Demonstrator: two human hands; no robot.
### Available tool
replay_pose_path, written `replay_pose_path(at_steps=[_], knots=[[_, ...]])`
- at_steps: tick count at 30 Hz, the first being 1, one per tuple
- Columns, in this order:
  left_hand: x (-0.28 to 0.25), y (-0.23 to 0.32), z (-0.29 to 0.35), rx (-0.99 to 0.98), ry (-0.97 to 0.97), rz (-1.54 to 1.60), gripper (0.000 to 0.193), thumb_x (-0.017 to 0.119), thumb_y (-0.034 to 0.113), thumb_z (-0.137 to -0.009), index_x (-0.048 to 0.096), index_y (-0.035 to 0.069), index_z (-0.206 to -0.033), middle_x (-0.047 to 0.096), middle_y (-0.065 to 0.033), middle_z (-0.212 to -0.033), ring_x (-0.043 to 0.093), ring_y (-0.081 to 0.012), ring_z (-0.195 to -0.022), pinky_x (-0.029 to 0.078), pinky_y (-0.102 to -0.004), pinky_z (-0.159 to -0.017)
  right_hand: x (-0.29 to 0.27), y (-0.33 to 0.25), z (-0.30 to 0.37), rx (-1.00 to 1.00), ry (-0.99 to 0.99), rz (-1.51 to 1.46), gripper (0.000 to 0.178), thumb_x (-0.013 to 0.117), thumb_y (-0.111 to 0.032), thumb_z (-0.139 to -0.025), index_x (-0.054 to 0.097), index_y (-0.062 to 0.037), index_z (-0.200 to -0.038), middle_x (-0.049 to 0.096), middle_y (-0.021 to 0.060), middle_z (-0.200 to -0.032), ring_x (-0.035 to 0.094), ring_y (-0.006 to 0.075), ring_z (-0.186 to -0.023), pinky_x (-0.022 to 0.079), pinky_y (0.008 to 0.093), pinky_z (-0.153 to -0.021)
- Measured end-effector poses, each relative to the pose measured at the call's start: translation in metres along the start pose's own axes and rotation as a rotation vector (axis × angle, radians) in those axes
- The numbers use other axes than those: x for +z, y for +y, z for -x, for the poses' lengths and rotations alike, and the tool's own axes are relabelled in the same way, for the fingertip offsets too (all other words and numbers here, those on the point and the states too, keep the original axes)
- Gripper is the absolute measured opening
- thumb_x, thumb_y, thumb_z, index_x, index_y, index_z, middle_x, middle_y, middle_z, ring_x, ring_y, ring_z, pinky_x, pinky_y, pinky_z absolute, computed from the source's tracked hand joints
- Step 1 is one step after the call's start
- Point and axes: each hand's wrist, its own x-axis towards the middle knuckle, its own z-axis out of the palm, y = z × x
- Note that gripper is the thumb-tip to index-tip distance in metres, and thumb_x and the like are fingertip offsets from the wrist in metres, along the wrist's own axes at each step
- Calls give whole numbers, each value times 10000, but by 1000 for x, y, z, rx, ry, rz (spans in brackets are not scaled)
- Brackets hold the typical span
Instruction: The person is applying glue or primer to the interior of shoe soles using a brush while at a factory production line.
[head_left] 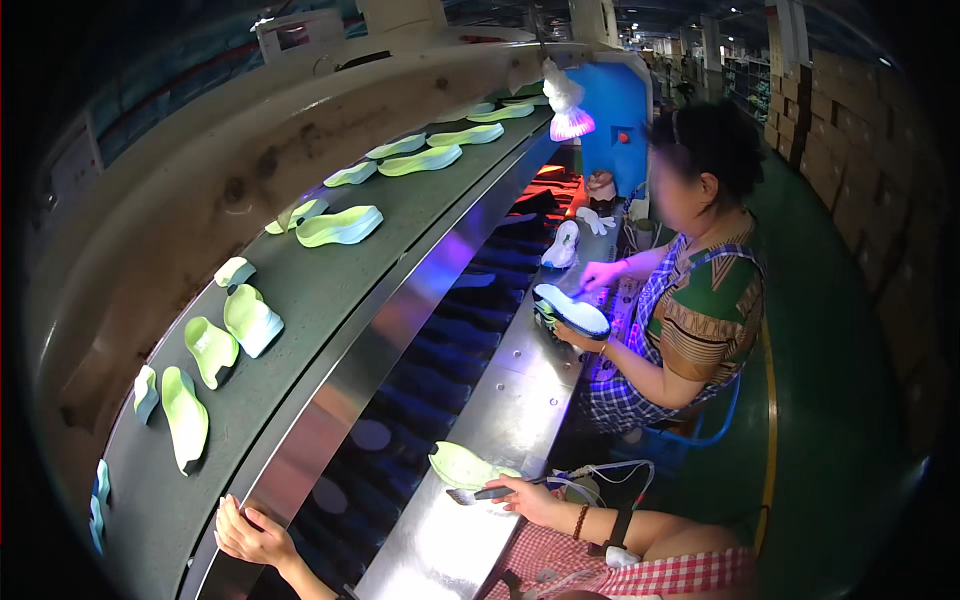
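Observation:
My right hand lies on the steel shelf and holds a small flat brush by its handle. The brush tip touches a pale green shoe sole lying on the shelf just left of the hand. My left hand rests with fingers curled over the metal edge of the upper conveyor belt, holding nothing. Several pale green soles, such as one, lie on that belt above my left hand.
A seated person to the right brushes a dark shoe with a white sole. A purple lamp hangs above the shelf. A lower dark belt runs between shelf and upper conveyor. Stacked cardboard boxes line the far right.

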Motion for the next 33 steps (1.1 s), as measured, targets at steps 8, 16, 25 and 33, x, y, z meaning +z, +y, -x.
replay_pose_path(at_steps=[8, 16, 25, 33], knots=[[1, -3, 0, -1, 43, 9, 282, 422, 199, -877, 575, 54, -1065, 576, -66, -1077, 518, -237, -1005, 331, -366, -902, -9, -9, 6, -36, 26, -59, 374, 394, -323, -914, 537, -43, -1118, 573, 50, -1030, 536, 116, -859, 407, 220, -701], [-12, 2, -5, -1, 9, -20, 297, 399, 233, -887, 575, 56, -1049, 582, -71, -1065, 528, -239, -987, 326, -380, -894, -1, -5, 14, -74, 15, 74, 328, 397, -272, -909, 557, -26, -1056, 584, 71, -1019, 560, 145, -833, 422, 233, -674], [-35, 4, -75, -157, -353, 456, 113, 619, 157, -739, 589, 54, -776, 594, -95, -813, 557, -265, -809, 433, -336, -750, -14, -43, 15, -49, 97, -242, 337, 448, -285, -869, 532, 10, -1009, 585, 122, -947, 527, 189, -730, 418, 297, -628], [25, 12, -178, -302, -1013, 245, 543, 620, 383, -698, 540, 1, -1075, 575, -171, -1041, 517, -277, -1038, 406, -342, -876, -8, -24, 8, 95, 18, -205, 363, 448, -328, -855, 553, -6, -986, 560, 118, -901, 508, 205, -740, 410, 298, -644]])
